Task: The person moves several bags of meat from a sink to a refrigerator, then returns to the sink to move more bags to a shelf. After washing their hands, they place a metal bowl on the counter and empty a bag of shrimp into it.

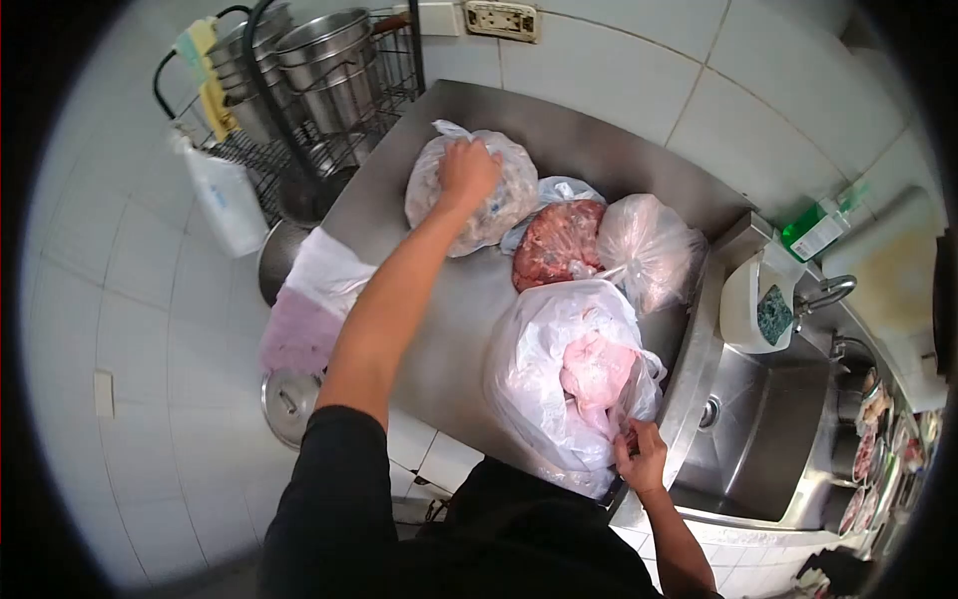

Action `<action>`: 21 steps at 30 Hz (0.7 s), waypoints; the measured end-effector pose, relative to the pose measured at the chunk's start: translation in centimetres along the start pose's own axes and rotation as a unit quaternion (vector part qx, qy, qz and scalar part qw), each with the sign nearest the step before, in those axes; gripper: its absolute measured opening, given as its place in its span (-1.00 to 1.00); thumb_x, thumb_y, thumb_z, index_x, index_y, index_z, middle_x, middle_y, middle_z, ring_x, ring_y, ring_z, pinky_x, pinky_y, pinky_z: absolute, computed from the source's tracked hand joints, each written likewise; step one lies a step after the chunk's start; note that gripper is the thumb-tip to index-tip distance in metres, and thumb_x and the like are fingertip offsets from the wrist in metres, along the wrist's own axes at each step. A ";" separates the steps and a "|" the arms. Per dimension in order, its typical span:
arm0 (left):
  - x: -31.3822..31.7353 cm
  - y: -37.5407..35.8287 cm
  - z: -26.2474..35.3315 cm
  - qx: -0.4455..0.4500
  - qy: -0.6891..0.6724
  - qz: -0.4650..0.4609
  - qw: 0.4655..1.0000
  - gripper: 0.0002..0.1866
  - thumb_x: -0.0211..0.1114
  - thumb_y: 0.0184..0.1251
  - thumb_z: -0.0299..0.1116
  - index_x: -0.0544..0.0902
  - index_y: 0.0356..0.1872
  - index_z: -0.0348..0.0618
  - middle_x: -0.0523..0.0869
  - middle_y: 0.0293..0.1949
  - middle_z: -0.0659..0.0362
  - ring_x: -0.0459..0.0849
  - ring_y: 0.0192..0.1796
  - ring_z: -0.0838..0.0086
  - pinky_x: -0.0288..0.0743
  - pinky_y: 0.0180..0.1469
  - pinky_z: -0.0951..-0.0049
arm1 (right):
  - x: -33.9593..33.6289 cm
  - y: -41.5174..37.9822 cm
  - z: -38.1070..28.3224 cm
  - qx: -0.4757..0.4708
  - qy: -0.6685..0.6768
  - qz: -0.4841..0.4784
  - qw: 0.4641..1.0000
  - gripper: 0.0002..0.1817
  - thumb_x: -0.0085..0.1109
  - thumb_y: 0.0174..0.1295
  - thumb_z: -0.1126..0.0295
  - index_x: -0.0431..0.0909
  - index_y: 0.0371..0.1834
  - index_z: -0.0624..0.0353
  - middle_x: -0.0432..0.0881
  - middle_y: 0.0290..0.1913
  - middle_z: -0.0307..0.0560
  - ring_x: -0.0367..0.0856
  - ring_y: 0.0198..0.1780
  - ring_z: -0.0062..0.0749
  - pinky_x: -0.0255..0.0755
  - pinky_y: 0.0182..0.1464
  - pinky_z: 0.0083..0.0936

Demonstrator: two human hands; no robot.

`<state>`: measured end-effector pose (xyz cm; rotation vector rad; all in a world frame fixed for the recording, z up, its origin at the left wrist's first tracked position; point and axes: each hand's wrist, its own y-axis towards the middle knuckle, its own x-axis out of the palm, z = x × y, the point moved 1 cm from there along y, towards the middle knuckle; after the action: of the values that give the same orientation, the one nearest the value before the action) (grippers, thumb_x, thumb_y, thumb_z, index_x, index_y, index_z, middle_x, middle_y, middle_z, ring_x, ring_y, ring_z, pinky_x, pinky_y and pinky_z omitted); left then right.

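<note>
My left hand (pixel 469 175) reaches across to the far side of the steel counter, its fingers curled into the top of a filled translucent plastic bag (pixel 509 215) with pale, lumpy contents. Close to my body stands a large white plastic bag (pixel 529 344), its mouth spread around a smaller pink bag (pixel 597 367). At its right side, my right hand (pixel 644 454) pinches the white plastic. Between them lie a clear bag of dark red meat (pixel 559 245) and a knotted, pale pinkish bag (pixel 647 250).
The steel counter (pixel 439 339) has a raised back edge. To the right are a sink (pixel 753 429), a faucet (pixel 828 292), a white tub with a green scouring pad (pixel 773 314) and a green soap bottle (pixel 816 230). A wire rack (pixel 389 70) with metal pots stands at the left.
</note>
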<state>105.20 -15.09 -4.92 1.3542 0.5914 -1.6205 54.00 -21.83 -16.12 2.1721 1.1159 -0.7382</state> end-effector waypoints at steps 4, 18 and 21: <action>3.1 5.6 -0.3 -0.045 0.080 -0.072 0.993 -0.59 0.10 0.32 -0.23 0.60 0.11 -0.18 0.50 0.25 -0.06 0.40 0.31 0.03 0.37 0.21 0.01 | 0.3 0.5 0.0 0.002 -0.042 -0.007 0.999 -0.66 0.29 0.02 0.47 0.51 -0.11 0.31 0.57 -0.36 -0.01 0.56 -0.51 -0.29 0.47 -0.47 -0.43; 5.5 8.2 -3.7 -0.146 -0.066 -0.040 0.986 -0.63 0.27 0.08 -0.30 0.66 -0.05 -0.13 0.69 -0.02 -0.04 0.63 0.09 0.03 0.48 0.13 0.13 | 0.1 0.5 -0.4 0.043 -0.039 -0.013 0.998 -0.60 0.30 0.04 0.38 0.49 -0.06 0.33 0.55 -0.37 0.01 0.55 -0.50 -0.25 0.48 -0.44 -0.40; 2.6 4.7 -4.6 -0.123 -0.120 0.042 0.984 -0.66 0.27 -0.02 -0.35 0.68 -0.13 -0.10 0.70 -0.08 -0.08 0.65 0.05 0.04 0.49 0.11 0.17 | 0.1 0.3 -0.1 0.014 -0.040 0.002 0.999 -0.60 0.31 0.05 0.37 0.50 -0.06 0.32 0.54 -0.38 0.01 0.56 -0.49 -0.25 0.48 -0.44 -0.40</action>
<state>111.69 -14.39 -7.77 0.9737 0.5613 -1.5566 54.30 -21.83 -16.11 2.1471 1.0650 -0.8357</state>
